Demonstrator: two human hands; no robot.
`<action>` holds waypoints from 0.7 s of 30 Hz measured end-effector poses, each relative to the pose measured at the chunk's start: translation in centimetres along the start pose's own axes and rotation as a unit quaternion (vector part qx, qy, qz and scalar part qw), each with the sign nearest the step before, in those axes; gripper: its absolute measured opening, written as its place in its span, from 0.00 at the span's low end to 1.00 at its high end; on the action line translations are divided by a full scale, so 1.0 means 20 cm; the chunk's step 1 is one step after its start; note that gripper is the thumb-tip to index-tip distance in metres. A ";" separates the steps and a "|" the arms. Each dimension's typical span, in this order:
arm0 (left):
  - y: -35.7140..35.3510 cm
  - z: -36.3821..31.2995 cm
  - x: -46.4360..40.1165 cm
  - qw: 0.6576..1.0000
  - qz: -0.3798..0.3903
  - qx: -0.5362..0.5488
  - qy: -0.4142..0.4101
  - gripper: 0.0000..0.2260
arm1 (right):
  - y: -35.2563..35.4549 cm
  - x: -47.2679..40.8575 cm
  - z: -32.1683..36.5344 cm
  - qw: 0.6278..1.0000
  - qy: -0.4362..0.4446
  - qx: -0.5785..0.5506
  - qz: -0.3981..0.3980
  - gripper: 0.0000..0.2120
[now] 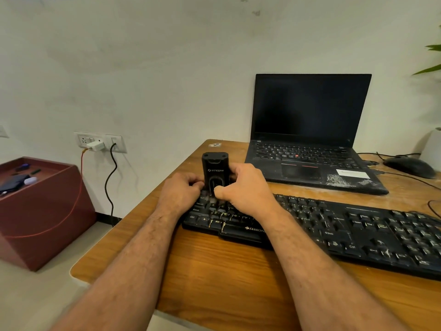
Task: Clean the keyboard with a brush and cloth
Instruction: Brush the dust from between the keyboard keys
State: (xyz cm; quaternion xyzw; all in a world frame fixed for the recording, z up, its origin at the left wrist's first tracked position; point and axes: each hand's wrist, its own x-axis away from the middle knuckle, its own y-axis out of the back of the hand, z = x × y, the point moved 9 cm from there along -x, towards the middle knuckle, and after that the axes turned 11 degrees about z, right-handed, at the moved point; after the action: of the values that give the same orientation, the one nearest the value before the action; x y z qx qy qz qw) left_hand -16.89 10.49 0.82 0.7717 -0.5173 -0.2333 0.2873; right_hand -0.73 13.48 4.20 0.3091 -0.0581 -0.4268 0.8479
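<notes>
From the head view we look down along both forearms to the black keyboard point(334, 230), which lies slanted on the wooden worktop point(214, 271), its left end near the worktop's left edge and its right end running out of view. Over the keyboard's upper-left keys stands a black brush tool point(215, 172), upright, with pale lettering on its body; its lower end meets the keys, where we see a blurred grey patch that may be bristles, though we cannot tell for sure. Our left hand point(182, 189) sits against the tool's left side with fingers curled in, and its grip appears to be on the tool's lower part, though the fingertips are hidden behind it. Our right hand point(243, 185) wraps the tool from the right, fingers curled round its far side and thumb pressed on the near face, so this grip is plainly grasping the tool. Behind the keyboard an open laptop point(310, 139) stands with a dark screen, touching nothing else we can see, and a black mouse point(409, 167) rests to its right with cables trailing nearby. To the left of the worktop, on the floor, sits a maroon box point(45, 216) with small items on top, and a wall socket panel point(100, 142) holds a white plug and a black cord.
</notes>
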 end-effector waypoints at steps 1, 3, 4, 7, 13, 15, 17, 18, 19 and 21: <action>0.00 0.00 0.00 1.000 -0.001 -0.002 0.003 0.06 | 0.02 0.00 0.00 1.000 0.000 0.010 -0.017 0.13; 0.00 0.00 0.00 1.000 0.000 -0.002 0.001 0.06 | 0.02 0.01 0.00 1.000 0.001 0.002 -0.010 0.12; 0.00 0.00 0.00 1.000 0.001 -0.003 -0.002 0.06 | 0.01 0.01 0.00 1.000 0.004 -0.008 0.012 0.13; 0.00 0.00 0.00 1.000 0.002 -0.004 -0.007 0.06 | 0.00 0.02 0.00 1.000 0.010 -0.003 0.014 0.14; 0.00 0.00 0.00 1.000 0.001 0.000 -0.011 0.05 | -0.01 0.04 -0.01 0.995 0.017 -0.071 0.068 0.18; 0.00 0.00 -0.01 1.000 0.001 0.005 -0.009 0.05 | -0.01 0.04 -0.01 0.995 0.018 -0.079 0.064 0.18; 0.00 0.01 -0.01 1.000 0.003 0.008 -0.006 0.05 | 0.01 0.04 -0.02 0.996 0.012 -0.076 0.048 0.19; 0.00 0.01 -0.01 1.000 0.004 0.010 -0.005 0.05 | 0.01 0.04 -0.02 0.995 0.012 -0.079 0.051 0.19; 0.00 0.01 -0.01 1.000 0.003 0.013 -0.006 0.05 | 0.00 0.04 -0.03 0.994 0.014 -0.084 0.061 0.19; 0.00 0.01 -0.01 1.000 0.004 0.016 -0.008 0.05 | -0.01 0.03 -0.03 0.994 0.015 -0.082 0.065 0.19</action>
State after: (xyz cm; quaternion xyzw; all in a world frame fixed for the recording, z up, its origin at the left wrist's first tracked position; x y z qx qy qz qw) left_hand -17.07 10.66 0.70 0.7722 -0.5261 -0.2302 0.2718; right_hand -0.33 13.13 3.51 0.2408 -0.0300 -0.3694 0.8970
